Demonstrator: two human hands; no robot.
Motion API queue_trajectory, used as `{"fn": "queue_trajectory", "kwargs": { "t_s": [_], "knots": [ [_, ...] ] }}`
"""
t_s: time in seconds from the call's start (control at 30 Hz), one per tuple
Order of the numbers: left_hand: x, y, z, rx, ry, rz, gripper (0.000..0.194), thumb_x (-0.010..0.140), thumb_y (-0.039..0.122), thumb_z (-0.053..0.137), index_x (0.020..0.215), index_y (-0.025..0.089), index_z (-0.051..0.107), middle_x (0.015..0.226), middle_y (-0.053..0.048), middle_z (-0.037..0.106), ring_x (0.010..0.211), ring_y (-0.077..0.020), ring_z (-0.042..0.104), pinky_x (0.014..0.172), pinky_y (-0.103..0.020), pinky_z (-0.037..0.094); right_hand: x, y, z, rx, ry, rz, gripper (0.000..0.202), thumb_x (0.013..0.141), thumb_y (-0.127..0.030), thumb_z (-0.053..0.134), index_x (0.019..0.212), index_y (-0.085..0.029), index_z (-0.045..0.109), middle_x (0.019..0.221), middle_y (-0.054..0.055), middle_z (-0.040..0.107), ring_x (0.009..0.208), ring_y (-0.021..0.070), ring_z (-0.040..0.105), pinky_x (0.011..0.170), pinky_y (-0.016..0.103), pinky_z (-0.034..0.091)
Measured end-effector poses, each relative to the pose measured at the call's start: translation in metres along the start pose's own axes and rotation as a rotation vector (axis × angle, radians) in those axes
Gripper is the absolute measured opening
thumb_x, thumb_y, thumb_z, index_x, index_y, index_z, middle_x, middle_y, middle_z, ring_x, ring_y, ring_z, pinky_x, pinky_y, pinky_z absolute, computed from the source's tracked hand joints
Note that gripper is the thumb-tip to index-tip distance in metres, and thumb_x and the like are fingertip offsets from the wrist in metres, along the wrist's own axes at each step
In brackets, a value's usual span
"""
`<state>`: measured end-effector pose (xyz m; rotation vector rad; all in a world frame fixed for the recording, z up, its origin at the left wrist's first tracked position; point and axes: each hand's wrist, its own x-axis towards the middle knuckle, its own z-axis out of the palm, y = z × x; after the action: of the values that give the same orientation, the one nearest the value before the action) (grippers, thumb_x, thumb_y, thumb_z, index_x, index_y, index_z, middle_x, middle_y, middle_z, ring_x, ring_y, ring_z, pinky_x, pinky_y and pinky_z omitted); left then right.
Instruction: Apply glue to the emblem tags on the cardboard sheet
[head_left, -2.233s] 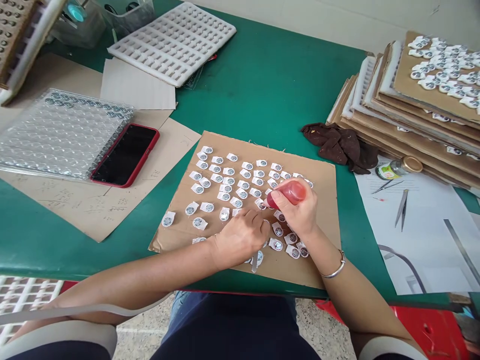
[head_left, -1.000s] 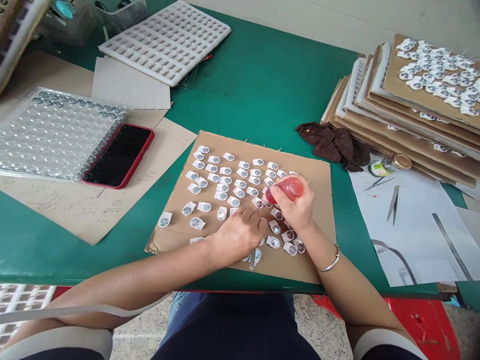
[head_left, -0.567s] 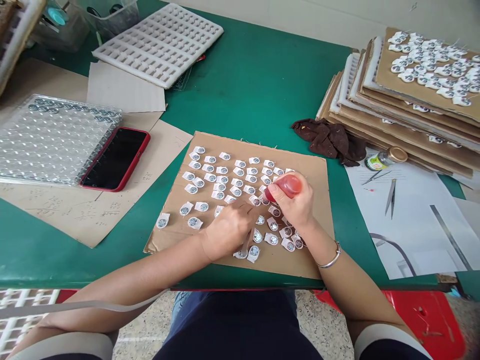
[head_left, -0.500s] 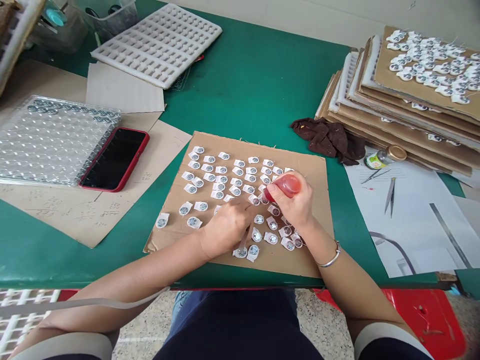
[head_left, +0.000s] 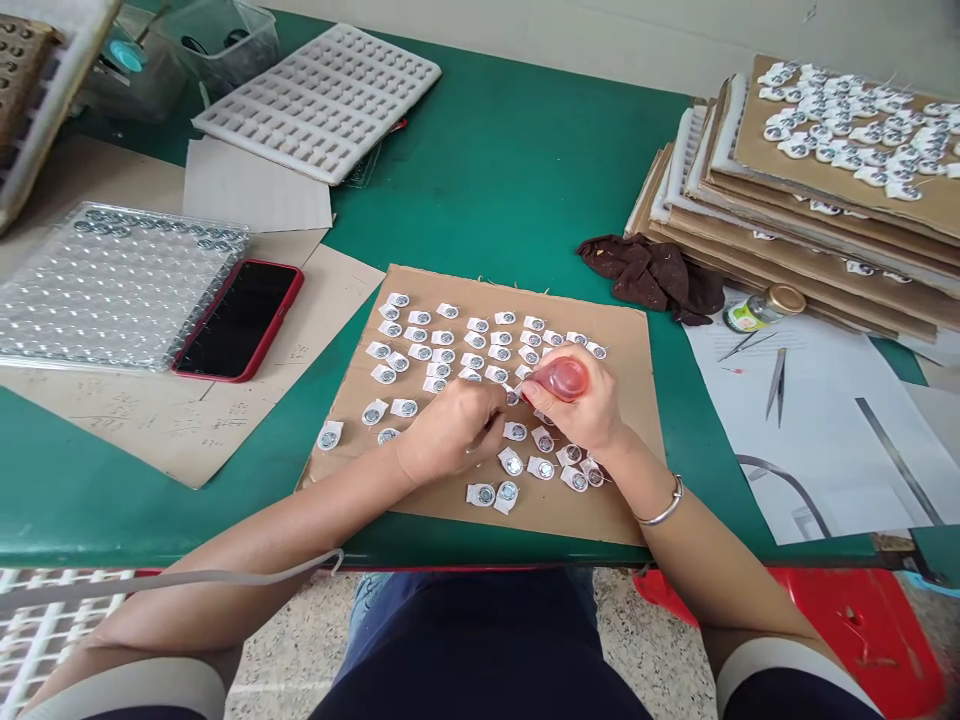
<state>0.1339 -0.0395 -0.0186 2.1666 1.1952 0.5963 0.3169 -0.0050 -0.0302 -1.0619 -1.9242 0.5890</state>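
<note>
— Since a moment ago, what has shifted?
— Both hands have slid up the cardboard sheet (head_left: 637, 420), uncovering two small white-backed discs (head_left: 493, 493) at its near edge.
— And the fingers?
— Left hand (head_left: 450, 428) is curled, fingertips pressed down among the discs; whether it pinches one, I cannot tell. Right hand (head_left: 589, 405) is wrapped around a small red bottle (head_left: 562, 377), tip pointing left and down towards the left fingertips.
— Farther out?
— A red phone (head_left: 240, 320) beside a clear bubble tray (head_left: 112, 285) to the left, a brown cloth (head_left: 652, 280) and stacked cardboard (head_left: 787, 220) to the right, a white grid tray (head_left: 322, 100) at the back of the green table (head_left: 510, 180).
</note>
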Motion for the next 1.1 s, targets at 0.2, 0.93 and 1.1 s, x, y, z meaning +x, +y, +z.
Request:
{"fn": "queue_trajectory", "kwargs": {
  "t_s": [0.2, 0.93, 1.1],
  "knots": [
    [0.019, -0.002, -0.014, -0.121, -0.07, -0.16, 0.013, 0.063, 0.005, 0.048, 0.054, 0.013, 0.053, 0.05, 0.002, 0.049, 0.047, -0.0062, 0.04, 0.047, -0.02, 0.03, 0.003, -0.002, -0.01, 0.004, -0.114, 0.06, 0.029, 0.067, -0.037, 0.073, 0.085, -0.022, 0.055, 0.076, -0.002, 0.064, 0.07, 0.0138, 0.06, 0.067, 0.03, 0.049],
    [0.015, -0.01, -0.014, -0.248, -0.056, -0.277, 0.014, 0.069, 0.011, 0.053, 0.066, 0.013, 0.067, 0.058, -0.001, 0.061, 0.054, -0.0095, 0.054, 0.048, -0.02, 0.036, -0.034, 0.007, -0.012, 0.077, 0.125, 0.113, 0.022, 0.068, -0.026, 0.072, 0.086, -0.019, 0.06, 0.083, 0.003, 0.064, 0.075, 0.0169, 0.06, 0.069, 0.034, 0.049],
    [0.015, -0.01, -0.014, -0.254, -0.062, -0.275, 0.014, 0.069, 0.01, 0.053, 0.066, 0.013, 0.067, 0.058, -0.001, 0.061, 0.054, -0.0092, 0.053, 0.048, -0.019, 0.037, -0.034, 0.009, -0.011, 0.079, 0.104, 0.122, 0.021, 0.069, -0.027, 0.071, 0.085, -0.02, 0.06, 0.082, 0.003, 0.063, 0.075, 0.0167, 0.059, 0.068, 0.034, 0.049]
  ]
}}
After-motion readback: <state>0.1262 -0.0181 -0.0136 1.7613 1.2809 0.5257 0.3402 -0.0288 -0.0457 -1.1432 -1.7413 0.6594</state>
